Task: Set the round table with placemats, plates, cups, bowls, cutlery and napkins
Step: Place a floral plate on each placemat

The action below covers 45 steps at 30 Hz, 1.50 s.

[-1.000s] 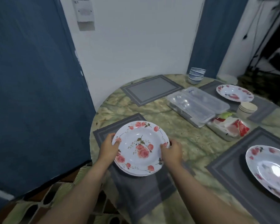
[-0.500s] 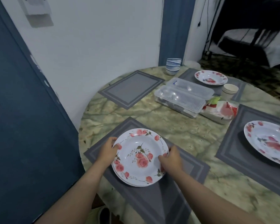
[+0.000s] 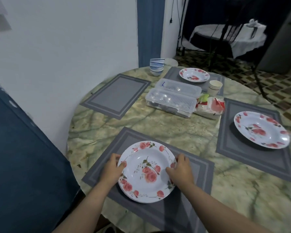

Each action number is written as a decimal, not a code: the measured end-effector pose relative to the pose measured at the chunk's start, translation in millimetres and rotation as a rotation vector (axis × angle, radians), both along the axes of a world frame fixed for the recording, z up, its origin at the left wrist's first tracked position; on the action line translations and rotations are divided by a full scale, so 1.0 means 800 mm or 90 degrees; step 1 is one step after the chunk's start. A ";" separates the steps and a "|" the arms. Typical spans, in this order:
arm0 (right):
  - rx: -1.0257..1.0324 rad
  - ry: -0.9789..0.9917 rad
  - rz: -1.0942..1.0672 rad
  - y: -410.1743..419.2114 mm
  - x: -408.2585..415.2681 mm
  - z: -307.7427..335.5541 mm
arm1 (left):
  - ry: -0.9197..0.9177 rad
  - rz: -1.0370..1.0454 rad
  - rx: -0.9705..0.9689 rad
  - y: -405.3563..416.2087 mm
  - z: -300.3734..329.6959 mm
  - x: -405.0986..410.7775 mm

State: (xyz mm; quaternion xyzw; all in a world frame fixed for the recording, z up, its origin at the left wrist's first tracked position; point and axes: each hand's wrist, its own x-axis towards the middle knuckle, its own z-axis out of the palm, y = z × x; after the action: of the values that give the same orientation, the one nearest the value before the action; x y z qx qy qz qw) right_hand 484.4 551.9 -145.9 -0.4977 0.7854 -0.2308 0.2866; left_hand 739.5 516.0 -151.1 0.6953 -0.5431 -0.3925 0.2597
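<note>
Head view, nearest first: both hands hold a stack of rose-patterned plates [image 3: 147, 171] over the near grey placemat [image 3: 191, 175]. The left hand [image 3: 111, 169] grips the left rim with its thumb on top and its fingers [image 3: 114, 158] curled under the edge; the right hand [image 3: 181, 170] grips the right rim the same way. The top plate is white and deep-welled, with pink roses and green leaves around the rim and a cluster in the centre; at least one more plate edge shows beneath it. Whether the stack touches the mat cannot be told.

To the right, a second placemat [image 3: 238, 148] carries a matching plate [image 3: 261, 130]. Farther in, at the middle of the green marbled table [image 3: 158, 123], stand two clear lidded plastic boxes [image 3: 173, 98] with cutlery dimly visible inside, and just right of them a tray of red-and-white packets [image 3: 210, 106]; their print is too blurred to read. A bare placemat [image 3: 116, 95] lies at far left. Stacked paper cups [image 3: 215, 86] stand beside the far placemat [image 3: 173, 74], which holds a third plate [image 3: 194, 74]. Stacked blue-rimmed bowls [image 3: 156, 66] sit at the far edge.
</note>
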 end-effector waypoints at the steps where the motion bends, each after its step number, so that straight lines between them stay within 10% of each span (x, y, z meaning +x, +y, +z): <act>1: -0.007 0.018 -0.007 0.003 0.003 0.001 | -0.013 -0.014 -0.019 0.000 0.002 0.002; 11: -0.115 0.018 -0.133 0.024 0.039 0.018 | -0.095 0.021 -0.152 0.018 0.024 -0.001; 20: -0.290 -0.240 -0.287 -0.057 0.066 0.091 | 0.423 0.026 -0.080 -0.088 0.115 0.005; 25: -0.283 -0.306 -0.243 -0.138 0.094 0.125 | 0.511 0.129 0.033 -0.149 0.103 0.022; 45: -0.164 -0.380 -0.300 -0.487 0.195 0.097 | 0.264 0.124 -0.095 -0.527 0.098 0.137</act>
State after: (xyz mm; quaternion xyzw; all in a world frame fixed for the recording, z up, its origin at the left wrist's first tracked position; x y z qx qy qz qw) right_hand 640.3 162.1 -68.7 -0.2467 0.7249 -0.5211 0.3770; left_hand 848.8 94.5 -72.7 0.6280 -0.4356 -0.4590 0.4530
